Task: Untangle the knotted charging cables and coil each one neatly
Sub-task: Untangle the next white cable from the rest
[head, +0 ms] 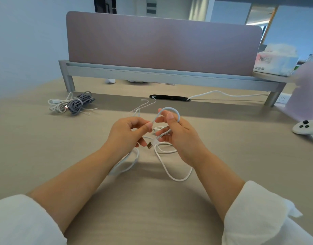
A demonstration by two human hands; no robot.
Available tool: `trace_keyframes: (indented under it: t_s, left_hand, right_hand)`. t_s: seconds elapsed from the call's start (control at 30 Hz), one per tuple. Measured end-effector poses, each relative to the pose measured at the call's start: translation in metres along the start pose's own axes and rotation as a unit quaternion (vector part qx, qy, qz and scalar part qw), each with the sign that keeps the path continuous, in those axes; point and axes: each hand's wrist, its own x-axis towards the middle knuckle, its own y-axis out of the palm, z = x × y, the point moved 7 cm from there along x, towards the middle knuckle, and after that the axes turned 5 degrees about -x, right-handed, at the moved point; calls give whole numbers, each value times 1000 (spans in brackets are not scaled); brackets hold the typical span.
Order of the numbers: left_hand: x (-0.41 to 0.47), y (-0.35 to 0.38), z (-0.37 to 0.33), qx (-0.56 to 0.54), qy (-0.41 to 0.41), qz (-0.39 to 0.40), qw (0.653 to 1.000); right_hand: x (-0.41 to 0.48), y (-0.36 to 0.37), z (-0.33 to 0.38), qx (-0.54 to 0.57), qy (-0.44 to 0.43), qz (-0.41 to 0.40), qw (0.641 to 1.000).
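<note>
White cable (171,174), grey coiled cable (77,103), mauve divider (161,46), beige desk (46,147).

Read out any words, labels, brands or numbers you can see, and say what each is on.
Nothing here is legible.
Pink print on the tissue pack: too blurred to read.
White mark on the cable slot: too small to read.
No lettering shows on the controller or the white cable.

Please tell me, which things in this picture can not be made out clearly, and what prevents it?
Head view:
1. The white cable: the left grip and right grip cover its middle, so any knot there is hidden.
2. The grey and white cable bundle, far left: too small to count strands.
3. The white controller: cut off by the right edge.
</note>
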Motion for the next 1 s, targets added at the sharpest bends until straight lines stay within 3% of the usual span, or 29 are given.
trace_keyframes:
  t_s: [0.13,0.3,0.4,0.57,0.67,0.73,0.83,0.93,1.0]
  left_hand:
    - [-7,16,-7,50,2,92,994]
    - [-14,26,-10,159,42,131,978]
    - [-16,29,-14,143,45,151,977]
    - [-18,35,-12,118,13,190,975]
    - [-18,33,-6,105,-40,232,966]
    - [-18,27,-4,126,-62,260,955]
    - [-11,10,-13,137,-33,236,962]
    - [-7,0,-26,-19,1,189,982]
    - [-6,0,-27,-105,12,170,980]
  right_hand:
    - [-2,-1,2,-41,-16,-15,999]
    - [-4,-10,5,-37,-21,-81,996]
    - [-3,-8,3,-46,-20,-45,998]
    - [-2,-3,3,105,-27,-22,994]
    - [-2,-11,4,237,2,-54,970]
    - [0,-22,2,260,30,-79,962]
    - [1,-30,-9,103,84,-69,989]
    - [-4,-17,-18,-119,117,23,986]
    - [-8,-3,-16,-177,104,83,975]
